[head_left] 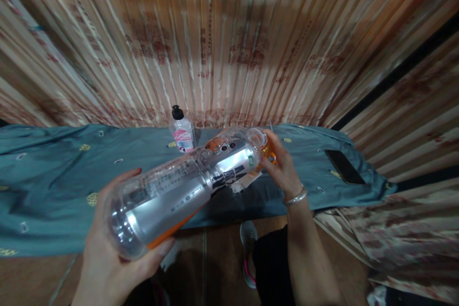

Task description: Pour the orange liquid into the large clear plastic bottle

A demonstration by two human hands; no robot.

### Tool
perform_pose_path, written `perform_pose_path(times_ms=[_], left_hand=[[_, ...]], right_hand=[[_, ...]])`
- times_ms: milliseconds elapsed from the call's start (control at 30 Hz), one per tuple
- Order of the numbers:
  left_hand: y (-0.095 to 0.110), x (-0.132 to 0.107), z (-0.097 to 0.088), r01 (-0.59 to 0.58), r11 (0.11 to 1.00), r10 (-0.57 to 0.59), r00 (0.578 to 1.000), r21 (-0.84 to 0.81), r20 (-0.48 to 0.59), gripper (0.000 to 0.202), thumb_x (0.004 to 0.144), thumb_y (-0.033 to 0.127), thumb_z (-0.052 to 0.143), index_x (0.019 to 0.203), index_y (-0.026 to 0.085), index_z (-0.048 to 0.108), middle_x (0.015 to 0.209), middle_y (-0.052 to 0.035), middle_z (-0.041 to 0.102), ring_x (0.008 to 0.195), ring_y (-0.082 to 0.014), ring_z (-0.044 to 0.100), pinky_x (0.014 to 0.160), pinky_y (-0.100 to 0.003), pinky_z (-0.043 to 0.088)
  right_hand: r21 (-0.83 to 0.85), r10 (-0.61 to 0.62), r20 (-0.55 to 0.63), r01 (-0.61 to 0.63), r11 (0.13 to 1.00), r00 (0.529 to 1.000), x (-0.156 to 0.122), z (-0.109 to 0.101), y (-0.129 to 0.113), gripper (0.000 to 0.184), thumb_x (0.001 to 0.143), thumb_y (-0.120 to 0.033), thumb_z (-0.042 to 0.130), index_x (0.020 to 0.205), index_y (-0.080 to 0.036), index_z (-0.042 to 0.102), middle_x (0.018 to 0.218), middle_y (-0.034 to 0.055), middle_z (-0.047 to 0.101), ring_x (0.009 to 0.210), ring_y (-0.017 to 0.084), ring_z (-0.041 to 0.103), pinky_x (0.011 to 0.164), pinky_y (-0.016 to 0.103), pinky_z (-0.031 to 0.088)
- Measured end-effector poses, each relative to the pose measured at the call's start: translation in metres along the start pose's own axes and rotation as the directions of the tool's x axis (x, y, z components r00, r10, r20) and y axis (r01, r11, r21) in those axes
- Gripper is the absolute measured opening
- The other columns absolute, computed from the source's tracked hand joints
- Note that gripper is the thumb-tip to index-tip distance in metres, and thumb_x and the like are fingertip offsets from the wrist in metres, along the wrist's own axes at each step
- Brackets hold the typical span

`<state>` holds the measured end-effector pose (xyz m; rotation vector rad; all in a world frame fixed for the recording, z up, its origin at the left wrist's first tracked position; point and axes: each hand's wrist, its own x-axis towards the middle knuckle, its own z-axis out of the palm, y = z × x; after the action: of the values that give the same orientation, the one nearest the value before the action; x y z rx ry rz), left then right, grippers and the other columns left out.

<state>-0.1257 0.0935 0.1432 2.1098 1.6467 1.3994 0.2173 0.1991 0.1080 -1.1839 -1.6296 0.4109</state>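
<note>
A large clear plastic drink bottle with a silver and orange label lies tilted across the middle of the view, its mouth end up and to the right. My left hand is wrapped around its base, thumb below and fingers behind. At the neck end, my right hand is closed around a small orange see-through thing, right by the bottle's mouth. Its exact kind is partly hidden by my fingers and the bottle. Under the neck shows a pale, wrinkled scrap.
A clear pump bottle with a black top and pink label stands on the green cloth-covered table. A dark phone lies at the right. Patterned curtains hang behind and beside the table. A shoe is on the floor below.
</note>
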Motion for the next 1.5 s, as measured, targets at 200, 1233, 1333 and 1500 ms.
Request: perform_pose_path(times_ms=[200, 1233, 1333, 1500], left_hand=[[-0.004, 0.0, 0.001, 0.005, 1.0, -0.005, 1.0, -0.002, -0.015, 0.085, 0.08, 0.073, 0.07, 0.15, 0.028, 0.055, 0.135, -0.0134, 0.068, 0.11, -0.0378, 0.075, 0.085, -0.053, 0.063], [-0.0065, -0.0038, 0.0032, 0.075, 0.997, -0.075, 0.997, -0.033, -0.021, 0.095, 0.076, 0.073, 0.072, 0.16, 0.033, 0.05, 0.134, -0.01, 0.072, 0.105, -0.0365, 0.078, 0.084, -0.05, 0.067], [-0.0038, -0.0011, 0.0025, 0.049, 0.999, -0.048, 0.998, 0.006, -0.032, 0.097, 0.077, 0.075, 0.07, 0.161, 0.032, 0.048, 0.142, -0.0126, 0.067, 0.108, -0.039, 0.077, 0.085, -0.055, 0.066], [-0.0035, -0.0011, 0.0007, 0.06, 0.998, -0.059, 0.998, 0.018, -0.026, 0.102, 0.074, 0.078, 0.071, 0.161, 0.03, 0.048, 0.139, -0.0146, 0.068, 0.107, -0.0412, 0.077, 0.084, -0.058, 0.065]], right_hand=[[-0.024, -0.001, 0.019, 0.002, 1.0, 1.0, 0.0002, -0.0006, 0.0023, 0.075, 0.091, -0.069, 0.074, 0.151, -0.028, 0.057, 0.145, 0.0116, 0.071, 0.138, 0.036, 0.065, 0.12, 0.056, 0.051], [-0.082, 0.003, 0.041, 0.0, 0.997, 0.999, -0.0004, -0.0013, 0.0029, 0.089, 0.078, -0.049, 0.093, 0.154, -0.026, 0.053, 0.151, 0.0132, 0.067, 0.139, 0.036, 0.066, 0.118, 0.054, 0.056], [-0.084, 0.012, 0.044, -0.008, 0.996, 0.999, -0.0006, -0.0018, 0.0028, 0.089, 0.078, -0.048, 0.093, 0.154, -0.026, 0.053, 0.152, 0.0137, 0.066, 0.14, 0.036, 0.065, 0.116, 0.055, 0.057], [-0.075, 0.026, 0.048, -0.022, 0.997, 0.999, -0.0007, -0.0023, 0.0027, 0.09, 0.078, -0.047, 0.093, 0.155, -0.026, 0.052, 0.151, 0.0134, 0.067, 0.138, 0.035, 0.066, 0.117, 0.054, 0.056]])
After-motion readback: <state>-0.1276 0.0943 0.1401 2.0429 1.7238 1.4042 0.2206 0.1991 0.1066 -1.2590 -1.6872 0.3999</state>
